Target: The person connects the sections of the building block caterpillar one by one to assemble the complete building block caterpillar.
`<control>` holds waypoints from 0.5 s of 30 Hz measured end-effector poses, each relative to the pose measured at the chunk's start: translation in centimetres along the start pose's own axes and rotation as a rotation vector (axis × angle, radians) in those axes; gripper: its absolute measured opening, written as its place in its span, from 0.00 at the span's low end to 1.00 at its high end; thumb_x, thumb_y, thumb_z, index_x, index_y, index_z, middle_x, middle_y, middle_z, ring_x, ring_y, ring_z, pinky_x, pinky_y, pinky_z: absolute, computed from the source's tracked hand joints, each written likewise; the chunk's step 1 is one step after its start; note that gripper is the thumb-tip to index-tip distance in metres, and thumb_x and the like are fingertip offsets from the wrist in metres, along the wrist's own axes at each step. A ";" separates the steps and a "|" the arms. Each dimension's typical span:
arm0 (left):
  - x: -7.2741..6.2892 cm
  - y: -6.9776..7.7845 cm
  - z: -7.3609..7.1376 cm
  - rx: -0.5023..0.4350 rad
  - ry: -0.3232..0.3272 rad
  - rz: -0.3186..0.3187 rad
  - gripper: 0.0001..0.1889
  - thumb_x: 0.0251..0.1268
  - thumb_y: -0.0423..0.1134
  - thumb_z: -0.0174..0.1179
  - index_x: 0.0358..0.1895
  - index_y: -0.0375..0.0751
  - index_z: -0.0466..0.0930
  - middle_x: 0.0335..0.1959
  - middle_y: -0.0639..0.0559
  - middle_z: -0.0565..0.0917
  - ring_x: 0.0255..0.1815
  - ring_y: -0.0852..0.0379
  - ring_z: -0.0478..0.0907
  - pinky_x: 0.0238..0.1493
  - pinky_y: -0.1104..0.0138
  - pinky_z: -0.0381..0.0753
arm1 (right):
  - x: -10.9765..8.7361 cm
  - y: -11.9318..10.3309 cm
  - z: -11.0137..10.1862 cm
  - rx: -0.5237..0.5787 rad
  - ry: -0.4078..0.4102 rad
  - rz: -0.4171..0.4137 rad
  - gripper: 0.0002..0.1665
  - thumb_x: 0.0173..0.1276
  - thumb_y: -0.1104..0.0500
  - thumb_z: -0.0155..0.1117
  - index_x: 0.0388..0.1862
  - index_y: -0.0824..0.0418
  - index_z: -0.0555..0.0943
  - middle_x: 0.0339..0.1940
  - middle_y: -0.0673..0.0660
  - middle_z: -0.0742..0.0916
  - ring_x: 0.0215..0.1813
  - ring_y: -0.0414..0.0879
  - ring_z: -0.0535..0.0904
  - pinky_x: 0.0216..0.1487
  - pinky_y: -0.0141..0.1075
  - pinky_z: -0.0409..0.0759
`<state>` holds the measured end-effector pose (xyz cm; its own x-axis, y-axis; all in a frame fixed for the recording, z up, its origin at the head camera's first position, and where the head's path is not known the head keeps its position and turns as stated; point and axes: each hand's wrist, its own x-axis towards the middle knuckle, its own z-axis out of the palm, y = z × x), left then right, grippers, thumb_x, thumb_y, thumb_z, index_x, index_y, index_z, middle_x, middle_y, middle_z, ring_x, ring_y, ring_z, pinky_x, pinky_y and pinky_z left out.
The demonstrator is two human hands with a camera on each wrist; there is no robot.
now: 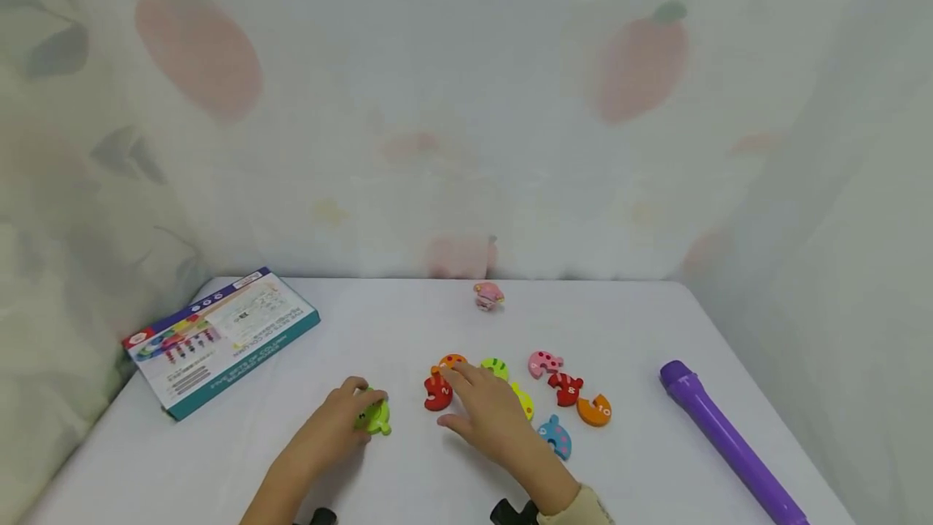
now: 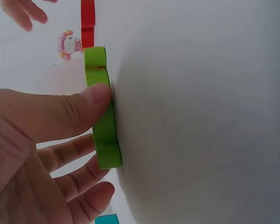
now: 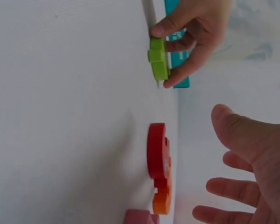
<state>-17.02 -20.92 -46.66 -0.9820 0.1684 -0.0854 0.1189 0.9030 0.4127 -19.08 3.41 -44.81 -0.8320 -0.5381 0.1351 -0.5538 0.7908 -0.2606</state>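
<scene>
So the thing to look at here is the gap between the two hands. The left hand has a little green toy pinched, thumb on the edge facing the person and fingertips round the far edge. It sits on the inner side of that hand, printed face up, long axis running roughly away from the person. Can't tell if it's touching the bench or just above it.

The right hand is holding nothing: fingers spread, thumb well apart from them, hanging over the bench. The nearest piece to it is a red toy, lying just left of that hand, and from the head camera it shows between thumb and fingertips. The right wrist view makes it clear they're apart though, with the red toy down below the fingers. It's between the hands, but the right one is definitely nearer; the green toy is a bit further over to the left.

Just past the red toy is an orange toy, partly behind the right fingertips. A yellow toy peeks out on the outer side of the right hand, with a blue toy beside the wrist.
</scene>
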 end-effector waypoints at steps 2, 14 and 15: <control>-0.2 0.3 0.1 0.012 0.008 -0.001 0.27 0.41 0.32 0.72 0.52 0.45 0.79 0.55 0.46 0.71 0.50 0.48 0.72 0.50 0.53 0.76 | 0.2 -0.2 0.4 -0.013 -0.012 0.013 0.40 0.57 0.40 0.65 0.66 0.50 0.67 0.60 0.52 0.75 0.59 0.49 0.71 0.55 0.47 0.74; -2.3 1.5 0.0 0.037 0.001 0.019 0.28 0.35 0.35 0.75 0.48 0.37 0.80 0.48 0.50 0.75 0.42 0.53 0.75 0.46 0.56 0.77 | 1.8 -1.3 1.7 -0.101 -0.027 0.072 0.34 0.55 0.43 0.68 0.59 0.54 0.74 0.49 0.53 0.77 0.44 0.45 0.73 0.41 0.35 0.79; -2.4 1.6 0.1 0.035 -0.002 0.023 0.28 0.34 0.35 0.75 0.48 0.36 0.80 0.48 0.50 0.75 0.42 0.54 0.76 0.46 0.56 0.77 | 1.9 -1.2 1.8 -0.102 -0.031 0.070 0.33 0.55 0.44 0.68 0.59 0.54 0.75 0.48 0.53 0.77 0.43 0.45 0.73 0.39 0.35 0.78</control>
<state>-14.47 -19.82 -45.85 -0.9786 0.1902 -0.0782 0.1467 0.9120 0.3830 -19.88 0.92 -45.92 -0.8680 -0.4882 0.0905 -0.4965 0.8514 -0.1690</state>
